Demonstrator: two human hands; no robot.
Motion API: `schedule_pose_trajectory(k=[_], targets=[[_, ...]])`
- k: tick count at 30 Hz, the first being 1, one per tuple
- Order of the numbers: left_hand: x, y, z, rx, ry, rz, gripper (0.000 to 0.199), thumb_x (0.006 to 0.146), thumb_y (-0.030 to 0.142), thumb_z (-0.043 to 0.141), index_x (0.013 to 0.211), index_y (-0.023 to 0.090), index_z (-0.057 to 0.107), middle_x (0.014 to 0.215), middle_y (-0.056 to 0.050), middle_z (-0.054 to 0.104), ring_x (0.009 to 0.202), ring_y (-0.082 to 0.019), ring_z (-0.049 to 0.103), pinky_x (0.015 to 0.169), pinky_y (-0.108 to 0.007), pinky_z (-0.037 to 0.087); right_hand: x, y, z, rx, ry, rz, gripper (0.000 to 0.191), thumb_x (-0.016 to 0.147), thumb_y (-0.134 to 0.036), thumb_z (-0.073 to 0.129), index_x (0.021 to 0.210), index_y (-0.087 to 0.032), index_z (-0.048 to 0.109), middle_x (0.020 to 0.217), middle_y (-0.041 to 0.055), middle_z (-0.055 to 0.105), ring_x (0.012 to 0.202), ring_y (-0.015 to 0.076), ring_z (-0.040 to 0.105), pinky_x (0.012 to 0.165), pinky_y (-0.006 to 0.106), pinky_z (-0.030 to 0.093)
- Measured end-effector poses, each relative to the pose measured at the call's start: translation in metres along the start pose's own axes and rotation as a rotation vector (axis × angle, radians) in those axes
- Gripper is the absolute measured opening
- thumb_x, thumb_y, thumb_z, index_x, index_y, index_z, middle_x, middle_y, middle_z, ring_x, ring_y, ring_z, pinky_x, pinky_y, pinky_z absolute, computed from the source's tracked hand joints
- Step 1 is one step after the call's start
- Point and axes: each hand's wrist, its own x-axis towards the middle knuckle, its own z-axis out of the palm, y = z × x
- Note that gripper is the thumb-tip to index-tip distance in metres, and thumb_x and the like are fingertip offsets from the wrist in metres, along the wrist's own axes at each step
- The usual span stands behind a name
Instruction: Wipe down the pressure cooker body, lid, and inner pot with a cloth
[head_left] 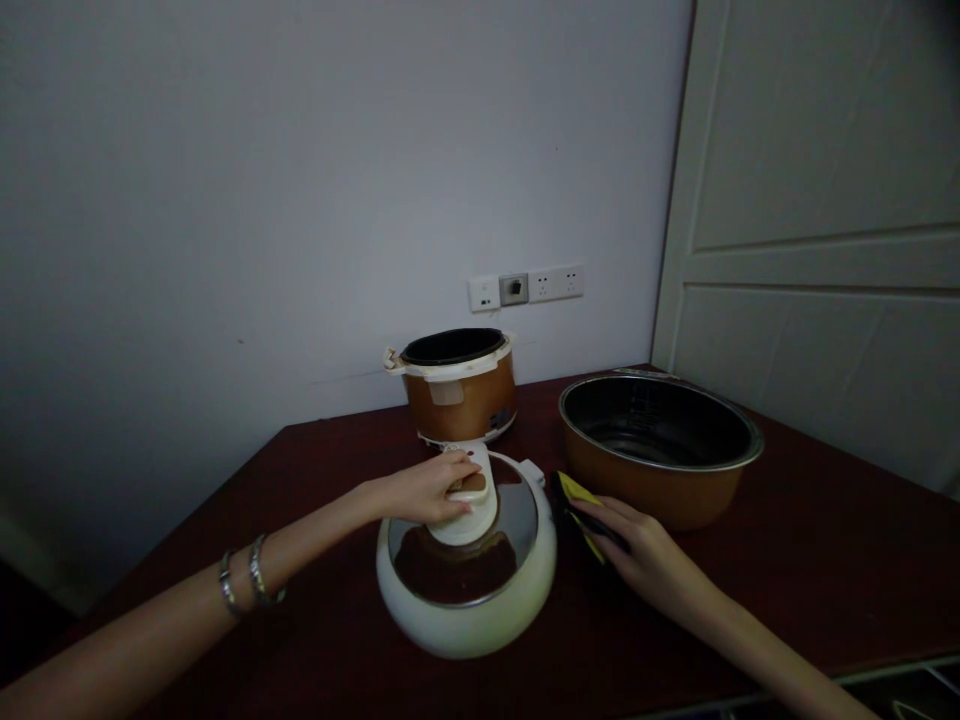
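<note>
The lid [465,630] lay on the table [300,620] directly before me, in front of the cooker body [450,405]. My left hand [424,490] pinched the lid's handle [484,505] between thumb and fingers. My right hand [637,545] was closed around a yellow-and-black cloth [581,490] just beside the lid's right edge, between it and the pot [652,490].

Assessment: the left-hand pinch needed steady downward pressure, so that the lid would neither turn nor rock when the cloth met it. I judged the cloth best kept flat under my fingertips, drawn lightly along the curved edge, with care at the projecting tab [532,472], where fabric could snag. My right elbow needed room to clear the pot.

Limits of inspection: I could not tell whether the cloth touched the lid, nor whether its black part was fabric or a separate piece. My left hand covered part of the handle. The lid's underside was out of sight, the cooker body's interior was too dark to read, and both forearms were cut off by the frame.
</note>
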Motion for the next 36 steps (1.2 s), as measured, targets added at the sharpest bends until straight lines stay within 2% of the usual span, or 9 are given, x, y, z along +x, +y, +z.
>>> schedule_pose_trajectory(k=[3,6,8,12,17,25,31,36], targets=[[0.0,0.005,0.006,0.07,0.028,-0.086,0.034,0.078,0.033,0.057,0.108,0.017,0.055,0.109,-0.01,0.056,0.1,-0.023,0.054,0.089,-0.034,0.043,0.008,-0.001,-0.005,0.027,0.011,0.01,0.033,0.088,-0.019,0.048,0.118,-0.02,0.062,0.113,0.0103,0.066,0.103,0.0218,0.063,0.091,0.036,0.052],[0.005,0.013,0.022,0.22,0.089,-0.204,0.047,0.083,0.051,0.048,0.112,0.015,0.053,0.112,-0.015,0.056,0.102,-0.028,0.054,0.087,-0.04,0.044,0.014,0.0,-0.008,0.028,-0.001,0.014,0.033,0.089,-0.02,0.048,0.119,-0.019,0.061,0.114,0.0102,0.066,0.103,0.0219,0.063,0.092,0.037,0.051],[0.011,0.017,0.035,0.344,0.142,-0.268,0.052,0.084,0.058,0.042,0.106,0.013,0.055,0.113,-0.019,0.057,0.106,-0.032,0.052,0.088,-0.045,0.042,0.016,0.0,-0.007,0.031,-0.004,0.006,0.034,0.088,-0.019,0.048,0.119,-0.02,0.062,0.114,0.0097,0.066,0.104,0.0219,0.063,0.093,0.037,0.051],[0.019,0.015,0.054,0.428,0.242,-0.354,0.048,0.088,0.054,0.037,0.103,0.012,0.055,0.114,-0.02,0.057,0.109,-0.033,0.051,0.088,-0.046,0.042,0.016,0.0,-0.005,0.044,-0.005,-0.015,0.034,0.088,-0.02,0.049,0.119,-0.021,0.061,0.115,0.0093,0.065,0.104,0.0217,0.063,0.092,0.036,0.051],[0.02,0.004,0.057,0.408,0.321,-0.334,0.031,0.087,0.042,0.042,0.093,0.015,0.056,0.101,-0.014,0.06,0.1,-0.028,0.054,0.088,-0.041,0.044,0.013,-0.004,-0.007,0.046,0.014,-0.008,0.032,0.088,-0.02,0.049,0.117,-0.02,0.062,0.113,0.0099,0.066,0.103,0.0219,0.063,0.09,0.036,0.052],[0.01,-0.003,0.056,0.436,0.324,-0.184,0.018,0.078,0.034,0.05,0.083,0.017,0.056,0.092,-0.011,0.061,0.09,-0.024,0.056,0.079,-0.035,0.047,0.009,-0.006,-0.012,0.049,0.02,0.006,0.032,0.09,-0.024,0.049,0.12,-0.02,0.06,0.115,0.01,0.065,0.104,0.022,0.062,0.092,0.036,0.051],[0.006,-0.026,0.05,0.52,0.3,0.103,0.018,0.075,0.032,0.048,0.077,0.017,0.057,0.08,-0.01,0.06,0.078,-0.022,0.055,0.072,-0.033,0.047,0.015,-0.01,-0.009,0.047,0.016,0.003,0.03,0.09,-0.023,0.049,0.117,-0.019,0.061,0.112,0.0098,0.066,0.102,0.0215,0.063,0.091,0.035,0.052],[0.005,-0.049,0.041,0.549,0.309,0.326,0.017,0.072,0.031,0.049,0.075,0.016,0.056,0.074,-0.009,0.058,0.071,-0.02,0.054,0.065,-0.032,0.045,0.019,-0.011,-0.003,0.037,-0.037,0.001,0.032,0.088,-0.02,0.05,0.118,-0.02,0.062,0.116,0.0098,0.065,0.105,0.0216,0.062,0.093,0.035,0.051]])
